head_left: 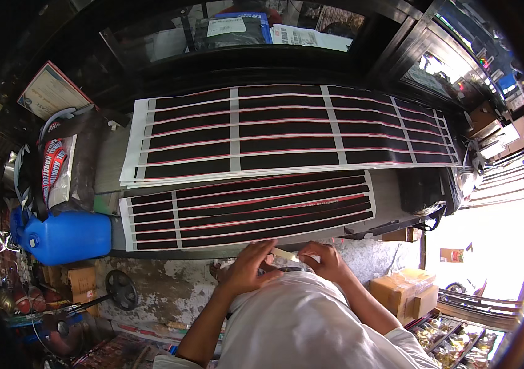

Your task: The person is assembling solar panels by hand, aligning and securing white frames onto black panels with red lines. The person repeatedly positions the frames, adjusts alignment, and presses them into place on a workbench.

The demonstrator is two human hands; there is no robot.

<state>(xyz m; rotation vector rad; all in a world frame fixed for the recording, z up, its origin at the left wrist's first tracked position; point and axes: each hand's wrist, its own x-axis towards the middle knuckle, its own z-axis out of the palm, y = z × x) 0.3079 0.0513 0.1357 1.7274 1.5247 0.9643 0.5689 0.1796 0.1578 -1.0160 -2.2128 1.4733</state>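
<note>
In front of my body, just off the table's near edge, both hands are close together at a small pale cream piece, flat and narrow. My left hand is closed at its left end, fingers bent. My right hand pinches its right end between thumb and fingers. Its exact kind is too small to make out. Beyond my hands, a smaller printed sheet with black bands and red and white lines lies on the table. Behind it lies a longer stack of similar sheets, split by grey bars.
A blue jerrycan stands at the left, beside a pile of printed straps and a framed certificate. A black bundle sits at the table's right end. Cardboard boxes are low at the right. Dark glass-fronted cabinets line the back.
</note>
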